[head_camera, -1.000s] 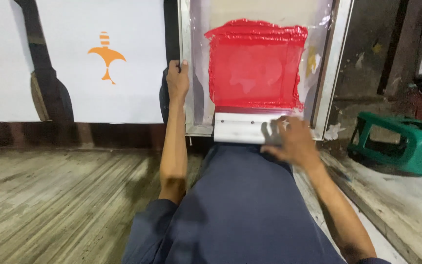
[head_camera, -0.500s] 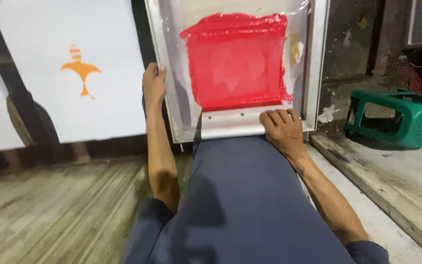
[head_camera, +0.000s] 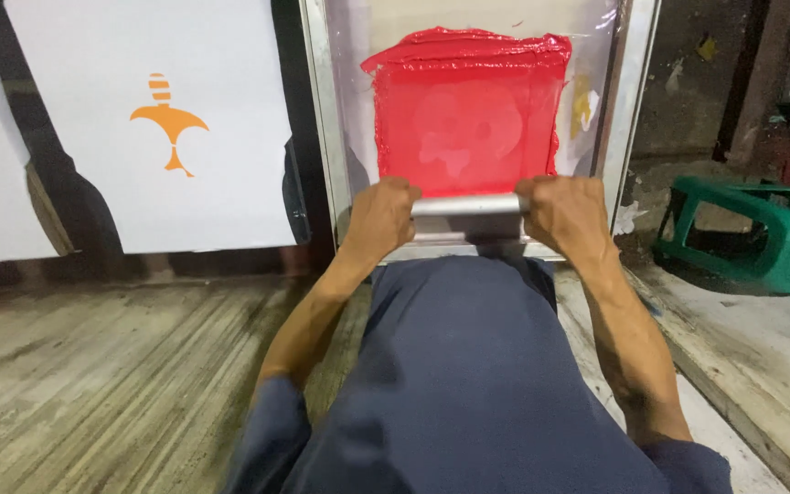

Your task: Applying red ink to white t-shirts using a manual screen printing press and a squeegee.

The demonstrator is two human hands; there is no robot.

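Two fists, my left hand (head_camera: 378, 222) and right hand (head_camera: 567, 218), grip the ends of the metal squeegee (head_camera: 468, 207) at the near edge of the red ink (head_camera: 468, 110) on the screen frame (head_camera: 322, 128); it looks stiff, light, maybe slippery.

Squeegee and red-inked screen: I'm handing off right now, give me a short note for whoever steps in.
Left hand: closed on the left end of the metal squeegee.
Right hand: closed on its right end.
The squeegee lies across the near edge of the framed screen, just below the red ink.
Done: ink covers the mesh in a broad patch, thicker along its top edge; a faint pale figure shows through.
Left: whether a pass is due cannot be told from this view.
Beside the frame lies a white sheet bearing an orange print.
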